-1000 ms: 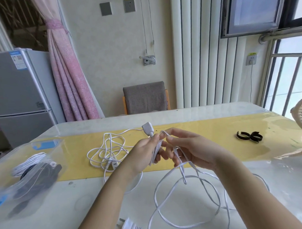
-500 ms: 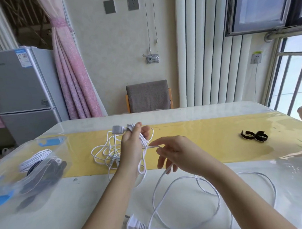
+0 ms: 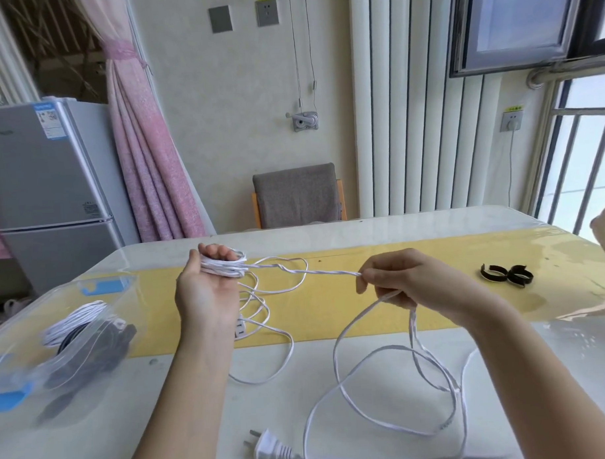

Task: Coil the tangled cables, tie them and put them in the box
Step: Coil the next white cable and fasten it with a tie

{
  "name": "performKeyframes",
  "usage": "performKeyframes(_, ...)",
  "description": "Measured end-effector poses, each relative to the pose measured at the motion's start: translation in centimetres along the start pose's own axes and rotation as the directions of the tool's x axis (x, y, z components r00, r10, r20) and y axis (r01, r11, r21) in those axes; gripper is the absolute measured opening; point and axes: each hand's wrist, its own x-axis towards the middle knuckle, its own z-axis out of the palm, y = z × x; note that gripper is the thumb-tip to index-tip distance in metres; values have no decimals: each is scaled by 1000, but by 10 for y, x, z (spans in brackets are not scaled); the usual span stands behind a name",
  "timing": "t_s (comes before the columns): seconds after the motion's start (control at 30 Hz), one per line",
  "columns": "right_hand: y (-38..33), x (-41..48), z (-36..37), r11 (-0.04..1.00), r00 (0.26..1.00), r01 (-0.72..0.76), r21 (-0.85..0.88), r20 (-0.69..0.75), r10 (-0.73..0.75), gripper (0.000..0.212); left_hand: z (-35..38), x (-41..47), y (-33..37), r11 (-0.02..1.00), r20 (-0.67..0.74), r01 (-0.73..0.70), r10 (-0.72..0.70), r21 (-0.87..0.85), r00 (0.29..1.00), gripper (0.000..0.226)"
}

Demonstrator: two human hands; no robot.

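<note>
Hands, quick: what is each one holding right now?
Left hand: fingers curled round the coil of white cable.
Right hand: pinches the taut strand leading from that coil.

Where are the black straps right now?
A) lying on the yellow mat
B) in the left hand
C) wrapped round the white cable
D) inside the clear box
A: the black straps lie loose on the yellow mat, away from the white cable.
</note>
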Motion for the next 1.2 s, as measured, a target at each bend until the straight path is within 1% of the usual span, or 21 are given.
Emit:
performKeyframes(0.1, 4, -1, 2, 977, 993, -101, -188, 37, 110, 42, 1, -3, -6, 999, 24, 29, -30, 40, 999, 29)
performKeyframes(0.17, 7, 3, 10, 914, 987, -159, -374, -50, 151, 42, 4, -7, -11, 996, 68, 48, -53, 71, 996, 27)
performKeyframes(0.23, 10, 11, 25, 907, 984, -84, -413, -176, 11, 32, 9, -13, -16, 994, 141, 78, -88, 74, 986, 25)
performKeyframes(0.3, 1, 12, 47, 942, 918, 120, -312, -327, -226, 40, 16, -22, -23, 989, 226, 83, -109, 122, 968, 24)
performKeyframes(0.37, -13, 7, 68, 936, 833, 317, -156, -425, -353, 49, 21, -30, -31, 974, 290, 22, -89, 226, 953, 24)
performKeyframes(0.4, -19, 3, 76, 933, 842, 359, -22, -425, -334, 51, 22, -32, -36, 958, 315, -22, -72, 285, 946, 23)
performKeyframes(0.43, -25, 0, 83, 927, 882, 343, 151, -391, -263, 51, 23, -36, -40, 933, 334, -74, -52, 353, 941, 23)
performKeyframes(0.5, -32, -4, 89, 853, 974, 143, 502, -222, -32, 47, 22, -40, -45, 826, 371, -207, -2, 524, 929, 18)
performKeyframes(0.53, -33, -4, 90, 804, 991, 32, 593, -121, 50, 39, 20, -43, -46, 738, 406, -292, 28, 608, 914, 15)
performKeyframes(0.6, -30, -1, 88, 761, 994, -106, 639, 39, 106, 19, 19, -47, -45, 546, 513, -465, 74, 697, 855, 11)
performKeyframes(0.67, -24, 1, 82, 768, 982, -172, 617, 165, 88, 20, 19, -51, -43, 385, 609, -593, 94, 707, 788, 10)
performKeyframes(0.77, -19, 3, 71, 871, 965, -167, 462, 258, 48, 25, 19, -54, -42, 216, 678, -694, 152, 687, 719, 10)
performKeyframes(0.83, -19, 4, 65, 927, 970, -112, 358, 244, 23, 27, 18, -52, -40, 169, 688, -722, 222, 671, 691, 10)
performKeyframes(0.9, -20, 4, 59, 905, 984, -78, 417, 178, 2, 28, 17, -49, -38, 173, 670, -723, 280, 669, 687, 10)
performKeyframes(1.0, -24, 4, 58, 669, 992, -117, 734, 119, 43, 20, 15, -47, -39, 175, 638, -709, 328, 683, 696, 10)
performKeyframes(1.03, -24, 4, 59, 663, 994, -107, 741, 62, 90, 12, 14, -48, -40, 176, 629, -705, 342, 687, 698, 10)
performKeyframes(1.07, -21, 6, 60, 747, 990, -78, 660, -39, 137, 5, 14, -48, -40, 174, 620, -704, 361, 689, 696, 10)
performKeyframes(1.1, -17, 7, 61, 872, 973, -45, 487, -176, 149, 14, 14, -46, -40, 166, 611, -702, 381, 693, 694, 10)
performKeyframes(1.13, -12, 9, 62, 965, 943, -10, 262, -318, 96, 21, 13, -44, -39, 149, 602, -697, 400, 701, 691, 10)
performKeyframes(1.17, -9, 11, 62, 998, 905, 50, 38, -425, -29, 25, 12, -42, -38, 133, 590, -687, 414, 714, 693, 11)
performKeyframes(1.2, -8, 12, 63, 981, 858, 125, -151, -479, -183, 26, 11, -40, -38, 118, 577, -674, 422, 729, 699, 11)
